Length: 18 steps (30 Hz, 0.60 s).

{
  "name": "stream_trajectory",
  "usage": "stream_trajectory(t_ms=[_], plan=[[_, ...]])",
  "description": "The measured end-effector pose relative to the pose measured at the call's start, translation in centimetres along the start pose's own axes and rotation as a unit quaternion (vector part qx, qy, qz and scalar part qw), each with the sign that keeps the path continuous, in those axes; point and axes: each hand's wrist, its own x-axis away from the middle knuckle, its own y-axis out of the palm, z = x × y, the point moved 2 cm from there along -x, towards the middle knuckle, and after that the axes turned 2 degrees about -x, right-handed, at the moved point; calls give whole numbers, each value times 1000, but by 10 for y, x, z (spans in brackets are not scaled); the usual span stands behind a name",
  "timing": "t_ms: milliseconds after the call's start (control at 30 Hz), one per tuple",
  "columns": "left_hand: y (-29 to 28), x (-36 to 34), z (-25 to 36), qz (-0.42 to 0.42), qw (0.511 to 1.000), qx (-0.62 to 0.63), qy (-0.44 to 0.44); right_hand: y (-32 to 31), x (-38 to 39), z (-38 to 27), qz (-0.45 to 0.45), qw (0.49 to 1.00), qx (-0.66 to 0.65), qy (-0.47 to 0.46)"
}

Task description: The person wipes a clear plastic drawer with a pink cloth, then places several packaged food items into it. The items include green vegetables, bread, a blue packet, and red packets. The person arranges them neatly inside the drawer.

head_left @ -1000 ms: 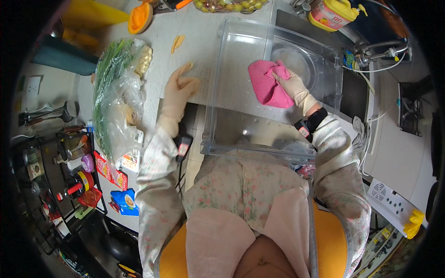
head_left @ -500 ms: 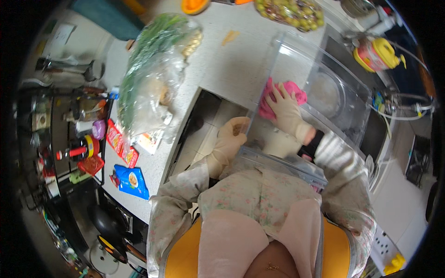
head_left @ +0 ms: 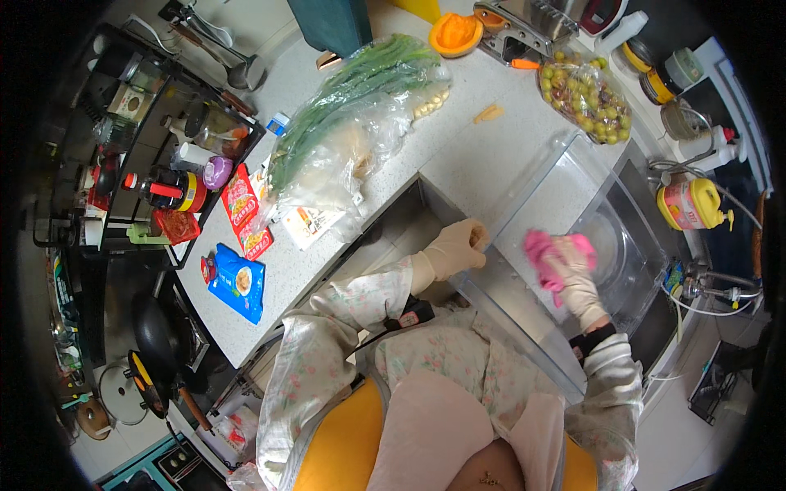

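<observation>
A large clear plastic bin (head_left: pixel 521 195) sits in front of me, partly over the counter and partly over the sink. My right hand (head_left: pixel 575 288), in a pale glove, is inside the bin, closed around a bunched pink cloth (head_left: pixel 540 260) that lies against the plastic. My left hand (head_left: pixel 454 250), also gloved, is at the bin's left wall with its fingers curled round the edge. Part of those fingers is hidden.
Bagged green onions (head_left: pixel 352 106) lie on the counter, with red packets (head_left: pixel 240 200) and a blue packet (head_left: pixel 237 278) nearer. Behind the bin are bagged green fruit (head_left: pixel 585 98) and a cut orange squash (head_left: pixel 455 34). A yellow bottle (head_left: pixel 692 204) and a faucet (head_left: pixel 708 282) stand right.
The whole view has turned and shifted. My right hand has swung round inside the bin with the pink cloth, now gripping it from the near side. The left hand stays at the bin's left edge.
</observation>
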Motion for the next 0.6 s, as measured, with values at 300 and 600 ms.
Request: stream_trajectory(t_ms=[300,600], plan=[[-10,-5,-26,27,988,152,22,1,71,64,111,889,77,437],[-30,-32,-24,-67,997,12,-49,-22,-61,13,72,990,-46,111]])
